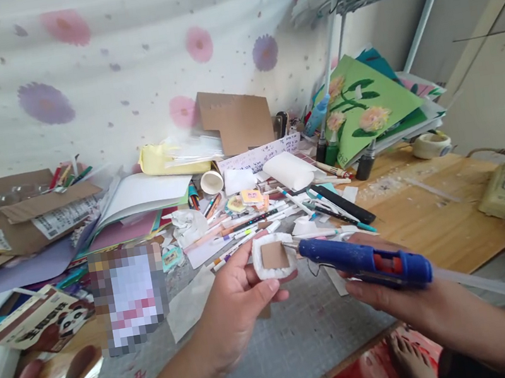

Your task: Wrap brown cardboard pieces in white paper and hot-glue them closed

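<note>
Small white craft piece (273, 256) with a brown card centre, pinched in your left hand (238, 309) above the grey cutting mat (286, 343).

It looks light, soft-edged and easily crushed, so hold its rim gently, fingers clear of the centre. Your right hand (394, 294) is closed around the blue glue gun (364, 261), nozzle just beside the piece; markers (248, 221) lie behind.

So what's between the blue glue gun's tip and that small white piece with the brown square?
Nothing: in the head view, the blue glue gun has its nozzle right at the edge of the white-rimmed piece.
</note>
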### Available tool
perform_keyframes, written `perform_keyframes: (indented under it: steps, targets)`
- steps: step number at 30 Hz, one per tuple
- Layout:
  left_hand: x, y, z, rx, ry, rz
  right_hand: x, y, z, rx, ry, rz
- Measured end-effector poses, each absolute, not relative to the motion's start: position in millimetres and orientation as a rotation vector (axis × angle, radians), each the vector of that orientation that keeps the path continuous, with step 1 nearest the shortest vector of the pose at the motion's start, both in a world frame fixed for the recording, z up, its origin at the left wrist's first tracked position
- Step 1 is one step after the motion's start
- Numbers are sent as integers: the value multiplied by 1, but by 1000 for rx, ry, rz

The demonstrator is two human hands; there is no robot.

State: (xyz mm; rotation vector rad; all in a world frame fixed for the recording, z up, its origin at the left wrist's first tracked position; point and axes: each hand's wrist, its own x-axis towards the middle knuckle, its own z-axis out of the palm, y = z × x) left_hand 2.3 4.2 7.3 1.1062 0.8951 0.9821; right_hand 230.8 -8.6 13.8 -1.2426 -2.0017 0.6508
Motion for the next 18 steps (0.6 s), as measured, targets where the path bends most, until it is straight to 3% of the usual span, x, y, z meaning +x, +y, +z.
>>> perform_keyframes:
  steps: [18]
  targets:
    - [0,4,7,1148,915,1068,238,-16,20,-1333,-1959,736]
